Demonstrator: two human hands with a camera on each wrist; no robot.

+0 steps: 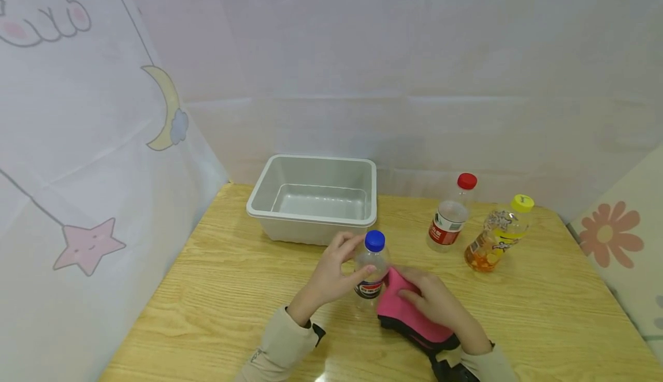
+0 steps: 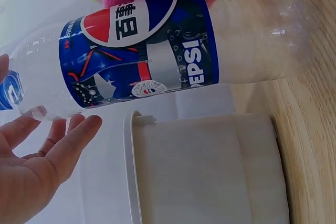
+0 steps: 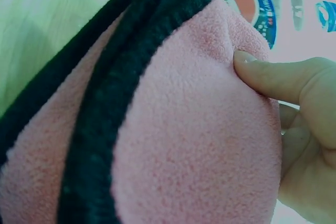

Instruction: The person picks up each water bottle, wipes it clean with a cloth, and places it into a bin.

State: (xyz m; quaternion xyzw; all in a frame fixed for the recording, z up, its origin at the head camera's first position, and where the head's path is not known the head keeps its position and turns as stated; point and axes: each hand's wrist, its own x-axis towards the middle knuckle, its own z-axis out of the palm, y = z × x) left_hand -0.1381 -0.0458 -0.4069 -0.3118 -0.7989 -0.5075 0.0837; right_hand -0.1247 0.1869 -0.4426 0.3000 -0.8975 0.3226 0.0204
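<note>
A clear Pepsi bottle with a blue cap (image 1: 375,240) stands upright on the table in the head view. My left hand (image 1: 334,272) holds it around the shoulder, thumb in front and fingers on the far side. In the left wrist view the blue printed label (image 2: 139,48) faces the camera, with the left fingers (image 2: 79,137) at the bottle's shoulder. My right hand (image 1: 432,298) pinches a pink fleecy cloth (image 1: 409,307) with black edging, folded over and held against the bottle's right side. The right thumb (image 3: 262,74) presses into the cloth in the right wrist view.
A light grey plastic bin (image 1: 311,221) sits behind the left hand, with nothing inside. To the right stand a red-capped bottle (image 1: 448,221) and a yellow-capped bottle (image 1: 498,237) with orange contents. A pale printed curtain (image 1: 331,83) hangs behind the wooden table (image 1: 207,290).
</note>
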